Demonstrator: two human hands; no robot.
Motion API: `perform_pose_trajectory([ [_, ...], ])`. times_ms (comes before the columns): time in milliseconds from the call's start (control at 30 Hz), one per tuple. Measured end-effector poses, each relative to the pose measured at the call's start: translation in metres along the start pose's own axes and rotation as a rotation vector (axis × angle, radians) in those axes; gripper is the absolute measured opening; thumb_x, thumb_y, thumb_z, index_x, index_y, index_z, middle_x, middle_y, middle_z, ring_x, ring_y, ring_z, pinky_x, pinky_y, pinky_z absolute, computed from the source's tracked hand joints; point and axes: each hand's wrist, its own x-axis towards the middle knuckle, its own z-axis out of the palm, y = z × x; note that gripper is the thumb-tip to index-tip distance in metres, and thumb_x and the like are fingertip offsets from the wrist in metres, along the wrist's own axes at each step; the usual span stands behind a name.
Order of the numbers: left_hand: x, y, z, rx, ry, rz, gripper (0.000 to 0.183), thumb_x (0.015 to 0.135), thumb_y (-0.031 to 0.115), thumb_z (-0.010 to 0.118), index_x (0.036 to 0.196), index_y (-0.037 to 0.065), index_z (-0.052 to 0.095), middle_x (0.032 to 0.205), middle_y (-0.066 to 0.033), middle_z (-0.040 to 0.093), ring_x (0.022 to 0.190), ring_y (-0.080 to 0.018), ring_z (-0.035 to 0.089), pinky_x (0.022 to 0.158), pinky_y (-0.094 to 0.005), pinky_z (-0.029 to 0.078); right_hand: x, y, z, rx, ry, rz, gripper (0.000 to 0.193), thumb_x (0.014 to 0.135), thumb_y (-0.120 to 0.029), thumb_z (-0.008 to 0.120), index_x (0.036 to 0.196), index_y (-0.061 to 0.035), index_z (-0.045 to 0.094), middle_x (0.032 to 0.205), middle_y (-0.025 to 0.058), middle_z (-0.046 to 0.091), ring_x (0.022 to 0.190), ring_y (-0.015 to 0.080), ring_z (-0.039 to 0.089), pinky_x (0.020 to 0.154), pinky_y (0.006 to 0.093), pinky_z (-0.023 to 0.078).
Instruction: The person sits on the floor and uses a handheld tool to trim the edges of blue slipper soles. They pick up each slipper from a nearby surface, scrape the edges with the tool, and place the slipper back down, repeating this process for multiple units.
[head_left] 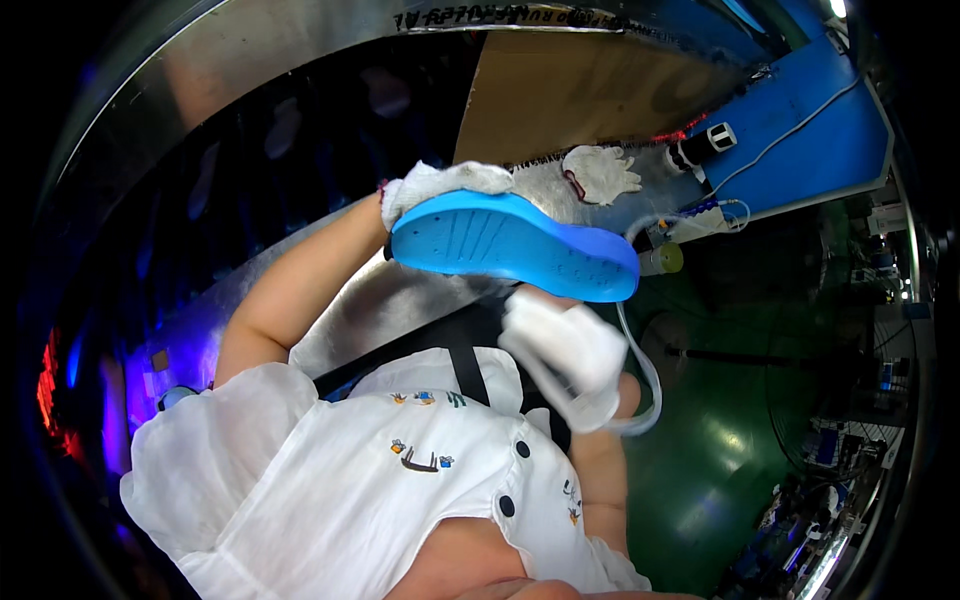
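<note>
A white knitted glove covers my left hand [445, 183], which is closed on the far edge of a blue shoe last [510, 240]. The last is held up in front of me, its flat underside with ridged lines and small marks facing the camera. Just below its right end is my right hand [570, 345], in white and smeared by motion. A bit of bare skin shows between it and the last. Whether its fingers touch the last or hold anything is unclear.
A white glove [600, 173] lies on the metal surface beyond the last, beside a black-and-white cylindrical device [705, 147]. Brown cardboard [590, 95] stands behind. A pale hose [655, 385] loops at right, near a yellow-green roll [663, 259]. Dark sole-like shapes [385, 92] line the far left.
</note>
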Motion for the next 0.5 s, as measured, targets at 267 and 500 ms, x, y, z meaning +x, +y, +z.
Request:
perform_pose_trajectory([
  [267, -0.030, 0.040, 0.013, -0.244, 0.297, -0.072, 0.045, 0.088, 0.048, 0.068, 0.106, 0.007, 0.069, 0.094, -0.0103, 0.069, 0.082, -0.0181, 0.069, 0.075, -0.0325, 0.059, 0.002, 0.003, -0.008, 0.015, 0.033, 0.014, 0.032, 0.067, -0.008, 0.076, 0.098, -0.0093, 0.073, 0.105, 0.0100, 0.073, 0.061, 0.0231, 0.059, 0.055, 0.0309, 0.050],
  [500, -0.034, 0.046, 0.008, -0.399, 0.303, -0.089, 0.022, 0.090, 0.036, 0.072, 0.093, 0.014, 0.070, 0.082, -0.0003, 0.066, 0.069, -0.0101, 0.064, 0.069, -0.0297, 0.058, -0.001, 0.011, -0.019, 0.102, 0.023, -0.021, 0.030, 0.063, -0.008, 0.081, 0.092, -0.0099, 0.074, 0.100, 0.0100, 0.074, 0.062, 0.0221, 0.062, 0.057, 0.0319, 0.049],
])
